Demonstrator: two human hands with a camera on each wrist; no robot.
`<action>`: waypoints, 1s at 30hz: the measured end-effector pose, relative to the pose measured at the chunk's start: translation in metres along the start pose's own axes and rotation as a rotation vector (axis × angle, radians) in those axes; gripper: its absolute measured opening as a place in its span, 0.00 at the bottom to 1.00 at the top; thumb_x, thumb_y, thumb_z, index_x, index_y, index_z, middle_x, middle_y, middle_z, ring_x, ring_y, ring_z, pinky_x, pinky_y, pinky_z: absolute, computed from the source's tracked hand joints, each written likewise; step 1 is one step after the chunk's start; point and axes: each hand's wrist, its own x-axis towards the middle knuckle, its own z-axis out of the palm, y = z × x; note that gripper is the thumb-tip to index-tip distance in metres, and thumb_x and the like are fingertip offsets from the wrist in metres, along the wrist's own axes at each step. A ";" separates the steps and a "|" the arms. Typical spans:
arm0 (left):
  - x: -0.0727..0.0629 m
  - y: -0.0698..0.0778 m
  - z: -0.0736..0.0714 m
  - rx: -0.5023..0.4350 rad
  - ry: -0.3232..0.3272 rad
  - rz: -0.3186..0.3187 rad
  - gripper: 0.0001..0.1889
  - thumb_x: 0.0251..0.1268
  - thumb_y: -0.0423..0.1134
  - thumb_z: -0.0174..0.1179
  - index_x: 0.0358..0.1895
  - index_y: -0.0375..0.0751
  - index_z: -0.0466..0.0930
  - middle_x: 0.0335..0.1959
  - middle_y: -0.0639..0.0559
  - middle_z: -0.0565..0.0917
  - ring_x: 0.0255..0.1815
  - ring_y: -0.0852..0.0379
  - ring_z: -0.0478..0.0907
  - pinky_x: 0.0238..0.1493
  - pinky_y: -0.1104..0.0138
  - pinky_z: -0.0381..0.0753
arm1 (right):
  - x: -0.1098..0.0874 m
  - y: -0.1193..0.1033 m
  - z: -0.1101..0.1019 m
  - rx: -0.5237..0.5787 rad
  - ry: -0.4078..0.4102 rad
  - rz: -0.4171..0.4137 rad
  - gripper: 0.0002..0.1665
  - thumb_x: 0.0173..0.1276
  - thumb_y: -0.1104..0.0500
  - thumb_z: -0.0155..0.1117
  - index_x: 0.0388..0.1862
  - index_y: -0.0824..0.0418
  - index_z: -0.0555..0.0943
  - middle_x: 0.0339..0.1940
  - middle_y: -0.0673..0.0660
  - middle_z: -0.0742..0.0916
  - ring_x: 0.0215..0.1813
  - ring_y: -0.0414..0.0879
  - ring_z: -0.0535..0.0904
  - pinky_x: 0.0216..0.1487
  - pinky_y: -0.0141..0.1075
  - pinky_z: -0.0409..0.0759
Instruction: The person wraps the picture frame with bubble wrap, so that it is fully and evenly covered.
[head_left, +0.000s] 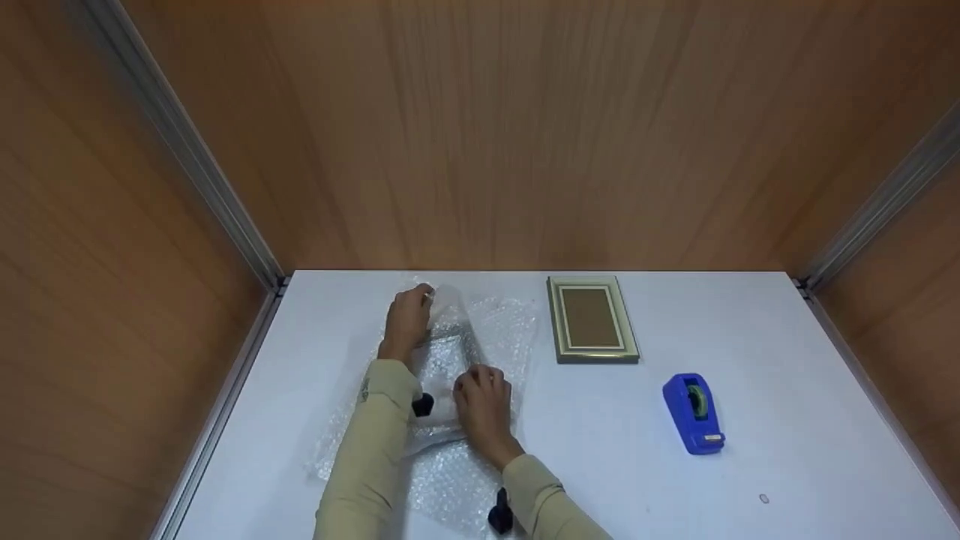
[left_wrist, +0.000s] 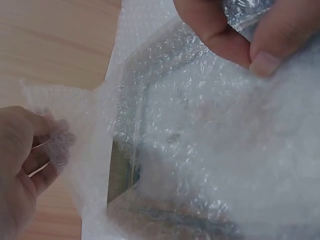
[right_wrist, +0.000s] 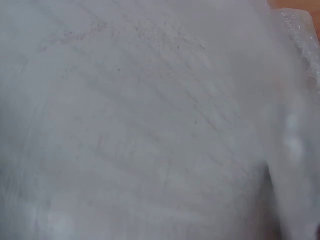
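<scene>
A sheet of clear bubble wrap (head_left: 465, 480) lies spread on the white table, folded partly over a picture frame (left_wrist: 122, 172). One gold-coloured stretch of the frame's edge shows bare in the left wrist view; the remainder is seen through the plastic. At the far end, my left hand (head_left: 407, 319) pinches a raised flap of the wrap between thumb and fingers. My right hand (head_left: 484, 405) is over the frame's right side, thumb and finger pinching the wrap there. Blurred plastic (right_wrist: 150, 120) fills nearly all of the right wrist view, hiding the right hand.
To the right of the wrap lies a second gold picture frame (head_left: 592, 355) with a brown centre. Nearer the front right stands a blue tape dispenser (head_left: 684, 420), and a small ring-shaped bit (head_left: 763, 499) lies close by. Wood-grain panels (head_left: 525, 135) enclose the table's back and sides.
</scene>
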 end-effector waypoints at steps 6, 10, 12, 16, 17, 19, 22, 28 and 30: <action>-0.006 0.003 -0.007 0.020 -0.007 0.032 0.17 0.71 0.30 0.48 0.57 0.44 0.78 0.48 0.45 0.83 0.46 0.50 0.79 0.52 0.57 0.80 | 0.004 0.002 0.002 -0.007 0.021 -0.014 0.03 0.65 0.55 0.64 0.33 0.52 0.79 0.46 0.51 0.79 0.51 0.49 0.70 0.47 0.44 0.70; -0.010 0.004 -0.009 0.027 -0.032 0.065 0.13 0.71 0.33 0.50 0.52 0.41 0.82 0.45 0.45 0.85 0.45 0.50 0.81 0.48 0.57 0.81 | 0.007 0.003 0.003 -0.011 0.034 -0.016 0.04 0.65 0.55 0.64 0.33 0.52 0.79 0.46 0.52 0.79 0.51 0.50 0.70 0.47 0.44 0.70; -0.012 0.004 -0.009 0.030 -0.046 0.086 0.12 0.72 0.36 0.52 0.49 0.40 0.83 0.45 0.46 0.86 0.47 0.51 0.82 0.48 0.57 0.81 | 0.008 0.003 0.003 -0.007 0.033 -0.009 0.04 0.65 0.55 0.64 0.33 0.52 0.79 0.46 0.52 0.79 0.51 0.50 0.70 0.47 0.44 0.70; -0.016 0.003 -0.012 0.029 -0.063 0.119 0.11 0.71 0.37 0.54 0.47 0.38 0.84 0.43 0.46 0.87 0.45 0.52 0.83 0.47 0.58 0.82 | 0.011 0.002 0.004 -0.001 0.019 0.004 0.04 0.66 0.54 0.63 0.34 0.53 0.79 0.47 0.52 0.79 0.52 0.50 0.70 0.47 0.44 0.70; -0.018 0.003 -0.013 0.030 -0.061 0.125 0.10 0.71 0.36 0.54 0.47 0.38 0.84 0.43 0.46 0.87 0.44 0.52 0.83 0.46 0.58 0.82 | 0.012 0.002 0.005 0.001 0.014 0.009 0.04 0.66 0.54 0.63 0.34 0.53 0.79 0.47 0.52 0.79 0.52 0.50 0.70 0.48 0.44 0.70; -0.022 0.002 -0.015 0.038 -0.057 0.133 0.10 0.69 0.32 0.54 0.48 0.39 0.84 0.43 0.47 0.87 0.44 0.53 0.82 0.46 0.58 0.82 | 0.013 0.001 0.006 0.000 0.003 0.014 0.04 0.66 0.54 0.63 0.34 0.53 0.79 0.47 0.52 0.79 0.52 0.50 0.69 0.48 0.44 0.70; -0.030 0.002 -0.019 0.058 -0.050 0.131 0.12 0.68 0.30 0.54 0.48 0.41 0.84 0.45 0.48 0.86 0.44 0.54 0.82 0.47 0.59 0.82 | 0.015 0.000 0.008 0.001 -0.007 0.026 0.04 0.66 0.54 0.63 0.33 0.53 0.79 0.47 0.51 0.79 0.53 0.50 0.69 0.49 0.44 0.70; -0.048 -0.001 -0.017 0.123 -0.020 0.120 0.11 0.67 0.30 0.55 0.45 0.40 0.86 0.44 0.48 0.87 0.43 0.53 0.84 0.44 0.60 0.83 | 0.017 -0.001 0.012 -0.015 -0.002 0.017 0.04 0.66 0.54 0.63 0.34 0.52 0.79 0.47 0.51 0.79 0.52 0.49 0.70 0.48 0.44 0.71; -0.054 -0.001 -0.014 0.142 -0.003 0.122 0.11 0.66 0.29 0.55 0.43 0.41 0.86 0.43 0.49 0.87 0.43 0.53 0.84 0.43 0.60 0.83 | 0.017 0.000 0.012 -0.017 0.008 0.009 0.04 0.66 0.54 0.64 0.34 0.52 0.79 0.47 0.51 0.79 0.52 0.50 0.70 0.48 0.44 0.71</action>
